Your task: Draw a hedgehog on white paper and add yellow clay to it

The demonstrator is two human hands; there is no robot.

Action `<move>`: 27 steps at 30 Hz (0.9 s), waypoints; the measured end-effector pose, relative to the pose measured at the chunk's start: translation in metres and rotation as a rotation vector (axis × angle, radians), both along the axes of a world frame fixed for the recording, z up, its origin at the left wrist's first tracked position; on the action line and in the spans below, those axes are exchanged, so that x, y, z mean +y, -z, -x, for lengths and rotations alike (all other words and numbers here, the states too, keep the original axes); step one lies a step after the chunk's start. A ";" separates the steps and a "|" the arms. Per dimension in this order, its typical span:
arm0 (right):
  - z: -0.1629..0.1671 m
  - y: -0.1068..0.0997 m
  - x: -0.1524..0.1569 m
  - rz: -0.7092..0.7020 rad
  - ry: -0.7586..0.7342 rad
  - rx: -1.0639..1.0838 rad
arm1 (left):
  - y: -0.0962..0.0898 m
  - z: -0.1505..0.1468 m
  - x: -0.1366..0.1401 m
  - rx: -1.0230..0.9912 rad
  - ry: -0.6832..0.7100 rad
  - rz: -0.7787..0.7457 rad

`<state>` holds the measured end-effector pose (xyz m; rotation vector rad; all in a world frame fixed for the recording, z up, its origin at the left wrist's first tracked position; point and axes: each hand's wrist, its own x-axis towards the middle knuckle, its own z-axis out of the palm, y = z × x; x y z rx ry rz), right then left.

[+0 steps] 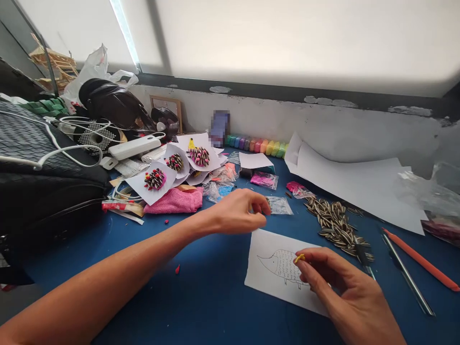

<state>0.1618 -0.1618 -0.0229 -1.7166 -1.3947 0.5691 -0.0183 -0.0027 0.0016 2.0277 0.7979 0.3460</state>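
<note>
My right hand (345,287) pinches a small piece of yellow clay (299,258) between thumb and fingertips. Below it lies a white paper (262,282) with a pen drawing of a hedgehog; the hand covers its right part. My left hand (239,211) hovers above the top edge of that paper, fingers curled, with a gap between thumb and index finger and nothing visible in them. Right beside those fingertips is a clear plastic packet (282,205). A heap of striped sunflower seeds (334,223) spreads on the blue table (201,306) to the right.
Clay hedgehogs with seed spines (155,179) stand on papers at the left, above a pink cloth (176,200). Along the wall runs a row of coloured clay tubs (257,145). A pen (408,273) and an orange stick (420,258) lie right. A black bag (46,191) borders the left.
</note>
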 end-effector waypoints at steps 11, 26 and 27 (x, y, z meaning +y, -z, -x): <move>-0.006 0.005 -0.004 -0.168 -0.073 -0.340 | 0.012 -0.007 -0.013 0.390 0.167 -0.429; 0.005 0.015 0.004 -0.328 -0.185 -0.612 | 0.019 -0.006 -0.014 0.361 0.308 -0.560; 0.005 0.016 0.004 -0.330 -0.193 -0.629 | 0.018 -0.005 -0.013 0.371 0.330 -0.570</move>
